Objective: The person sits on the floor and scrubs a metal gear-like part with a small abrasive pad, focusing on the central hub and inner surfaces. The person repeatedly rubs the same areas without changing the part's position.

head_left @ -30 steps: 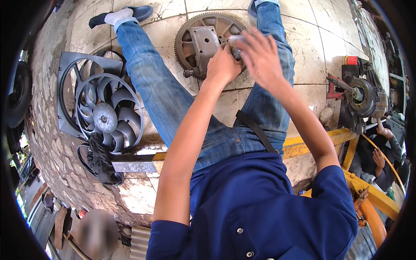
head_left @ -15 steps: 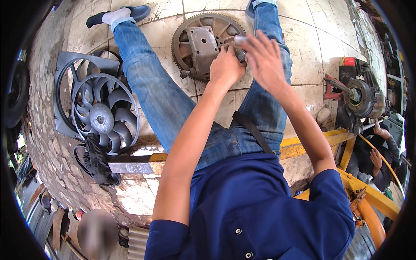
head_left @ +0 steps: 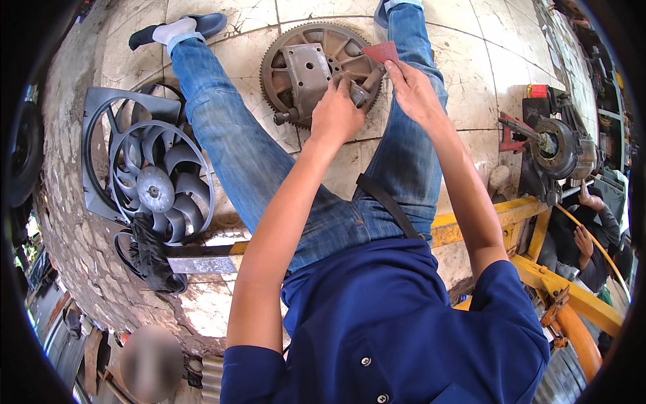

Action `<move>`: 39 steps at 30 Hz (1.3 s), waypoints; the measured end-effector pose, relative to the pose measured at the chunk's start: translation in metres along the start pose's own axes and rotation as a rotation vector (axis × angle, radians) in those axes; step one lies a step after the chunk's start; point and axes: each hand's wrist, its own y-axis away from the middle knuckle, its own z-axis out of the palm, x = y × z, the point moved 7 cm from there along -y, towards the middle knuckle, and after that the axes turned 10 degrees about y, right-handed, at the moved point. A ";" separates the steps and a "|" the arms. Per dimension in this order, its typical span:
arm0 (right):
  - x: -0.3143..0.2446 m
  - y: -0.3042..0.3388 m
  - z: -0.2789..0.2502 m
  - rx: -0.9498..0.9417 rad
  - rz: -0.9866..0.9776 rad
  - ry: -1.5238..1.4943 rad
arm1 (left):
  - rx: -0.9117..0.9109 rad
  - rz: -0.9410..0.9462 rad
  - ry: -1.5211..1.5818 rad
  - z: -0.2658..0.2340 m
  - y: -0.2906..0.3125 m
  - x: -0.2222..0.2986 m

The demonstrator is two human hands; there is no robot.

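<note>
Between my legs a large toothed flywheel [head_left: 276,79] lies on the tiles. A grey metal bracket [head_left: 306,75] rests on top of it, with a flat drilled plate and round stubs at its ends. My left hand [head_left: 338,116] is closed on the bracket's right side, near a cylindrical stub [head_left: 374,78]; part of its grip is hidden. My right hand [head_left: 416,93] pinches a reddish-brown square of sandpaper [head_left: 381,52] between thumb and fingers, just above the end of that stub.
On the left lies a radiator fan [head_left: 155,188] with a black cloth [head_left: 149,252] beside it. A wheel hub assembly [head_left: 557,145] stands at the right. A yellow metal frame [head_left: 568,289] runs behind me, and another person's hand [head_left: 583,240] shows beyond it.
My right hand, earlier blurred and spread over the stub's end, has drawn back, and the sandpaper now shows in its fingers. My left hand has shifted slightly left and down, still on the bracket.
</note>
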 end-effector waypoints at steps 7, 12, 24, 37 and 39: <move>-0.014 0.003 -0.008 -0.021 -0.133 0.115 | 0.018 0.026 0.031 -0.001 0.004 -0.003; -0.026 -0.005 -0.006 -0.033 -0.155 0.120 | 0.071 0.116 0.003 0.006 0.009 0.003; -0.006 -0.004 0.012 -0.060 -0.012 -0.080 | 0.131 0.146 -0.015 0.010 0.020 0.004; -0.037 0.015 0.008 -0.106 -0.156 -0.093 | 0.173 0.087 0.088 0.001 0.030 -0.005; -0.036 0.014 0.012 -0.078 -0.213 -0.019 | 0.187 0.125 0.079 0.001 0.033 -0.006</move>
